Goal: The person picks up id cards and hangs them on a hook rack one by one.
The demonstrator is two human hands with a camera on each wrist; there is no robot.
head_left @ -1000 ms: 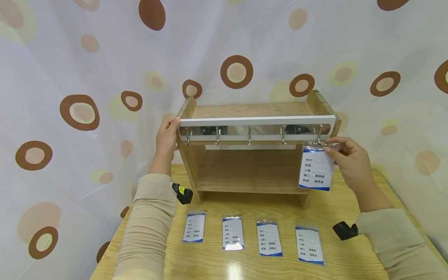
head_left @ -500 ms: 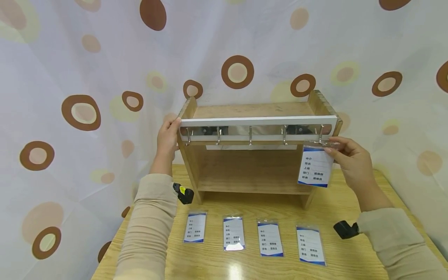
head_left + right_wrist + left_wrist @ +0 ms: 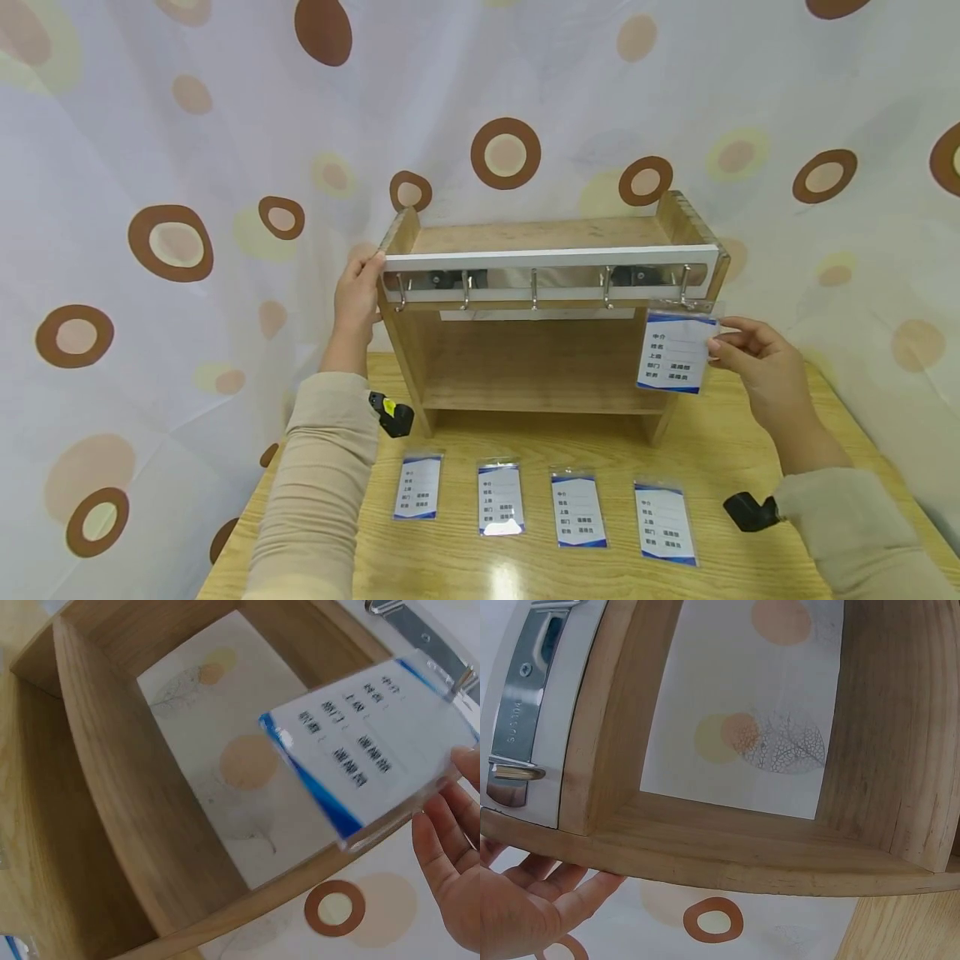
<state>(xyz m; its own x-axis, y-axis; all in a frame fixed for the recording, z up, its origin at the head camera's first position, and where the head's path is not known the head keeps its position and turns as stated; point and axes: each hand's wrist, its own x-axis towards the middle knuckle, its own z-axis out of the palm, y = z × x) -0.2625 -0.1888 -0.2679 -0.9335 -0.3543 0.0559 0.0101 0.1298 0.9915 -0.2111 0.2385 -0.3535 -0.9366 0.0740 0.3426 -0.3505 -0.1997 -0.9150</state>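
- Pinching clear ID badge sleeve [image 3: 675,354] by its right edge with right hand [image 3: 761,367], probably to keep its top strip unobstructed
- Overlapping tip of right-end hook [image 3: 684,287] with that strip; cannot tell if threaded through
- Gripping upper left corner of wooden shelf unit [image 3: 540,367] with left hand [image 3: 356,296], likely bracing it against tugging
- Note other four hooks on metal rail [image 3: 510,279] bare, with open air in front
- Note right side panel [image 3: 722,273] near sleeve, open room beyond right hand
- See four matching badge sleeves [image 3: 418,487] lying face-up on wood-grain table [image 3: 450,575], likely spaced for reachable edges
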